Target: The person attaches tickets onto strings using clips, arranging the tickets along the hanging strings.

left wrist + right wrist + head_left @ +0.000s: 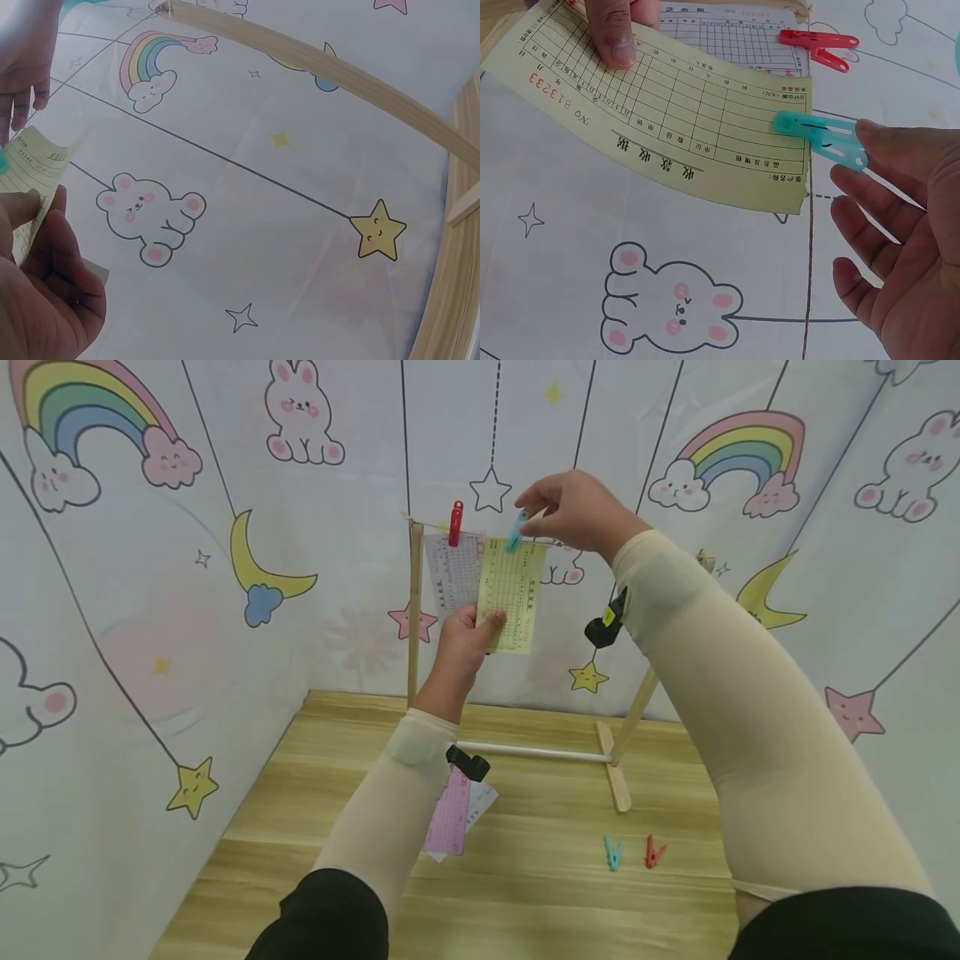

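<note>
Progress: white slip [454, 572] hangs from the string [807, 277] under a red clip [456, 524]. Yellow slip [517, 585] is up at the string beside it; a blue clip [817, 137] bites its top edge, so this second hanging looks nearly done. Remaining, by judgement: a pink slip [450, 818] lying over paler paper [481, 802] on the worktop [540, 902], with a loose blue clip [613, 853] and loose red clip [655, 852] nearby.

Hands: left hand [467, 643] pinches the yellow slip's lower part, thumb in front; right hand [581, 510] has thumb and forefinger lightly on the blue clip's handles, other fingers spread.

Materials: slips thin, rectangular, printed with ruled grids; the yellow one bows gently. Clips look like plastic, the blue slightly translucent, handles splayed in a V. Rack [415, 618] of pale, straight wood; worktop wood-grained.
</note>
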`<state>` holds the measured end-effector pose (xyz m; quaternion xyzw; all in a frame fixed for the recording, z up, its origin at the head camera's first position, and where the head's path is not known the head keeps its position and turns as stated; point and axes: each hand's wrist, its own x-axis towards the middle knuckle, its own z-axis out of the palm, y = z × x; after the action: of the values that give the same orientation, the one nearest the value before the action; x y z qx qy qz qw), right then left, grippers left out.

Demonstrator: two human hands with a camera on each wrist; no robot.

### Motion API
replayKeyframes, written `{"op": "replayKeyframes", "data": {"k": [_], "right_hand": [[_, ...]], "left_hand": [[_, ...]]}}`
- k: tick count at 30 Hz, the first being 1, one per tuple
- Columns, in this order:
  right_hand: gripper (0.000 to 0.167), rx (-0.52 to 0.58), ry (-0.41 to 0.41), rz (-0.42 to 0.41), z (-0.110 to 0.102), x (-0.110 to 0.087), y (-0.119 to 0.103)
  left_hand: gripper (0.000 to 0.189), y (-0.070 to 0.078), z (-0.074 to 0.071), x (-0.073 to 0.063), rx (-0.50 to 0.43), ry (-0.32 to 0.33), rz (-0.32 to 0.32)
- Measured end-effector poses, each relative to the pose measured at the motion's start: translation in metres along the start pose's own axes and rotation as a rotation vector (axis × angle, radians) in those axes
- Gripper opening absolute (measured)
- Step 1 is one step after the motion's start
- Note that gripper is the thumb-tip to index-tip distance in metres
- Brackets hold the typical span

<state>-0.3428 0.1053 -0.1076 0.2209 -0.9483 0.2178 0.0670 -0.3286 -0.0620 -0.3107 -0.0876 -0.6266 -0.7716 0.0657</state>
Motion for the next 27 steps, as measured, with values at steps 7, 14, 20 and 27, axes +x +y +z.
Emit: {"op": "replayKeyframes", "data": {"k": [7, 14, 20, 27], "right_hand": [[0.054, 0.019, 0.003, 0.018, 0.000, -0.004, 0.008], [0.052, 0.007, 0.036, 0.017, -0.003, -0.011, 0.020], [0.052, 0.025, 0.091, 0.051, -0.007, -0.027, 0.038], [0.051, 0.066, 0.202, 0.088, -0.018, -0.054, 0.067]], "left_hand": [[0.029, -0.006, 0.001, -0.001, 0.009, -0.009, 0.026], [0.031, -0.013, -0.005, -0.003, 0.078, 0.004, 0.021], [0.030, -0.027, -0.015, -0.007, 0.142, 0.008, 0.030], [0.020, -0.055, -0.035, -0.023, 0.306, 0.009, 0.037]]}}
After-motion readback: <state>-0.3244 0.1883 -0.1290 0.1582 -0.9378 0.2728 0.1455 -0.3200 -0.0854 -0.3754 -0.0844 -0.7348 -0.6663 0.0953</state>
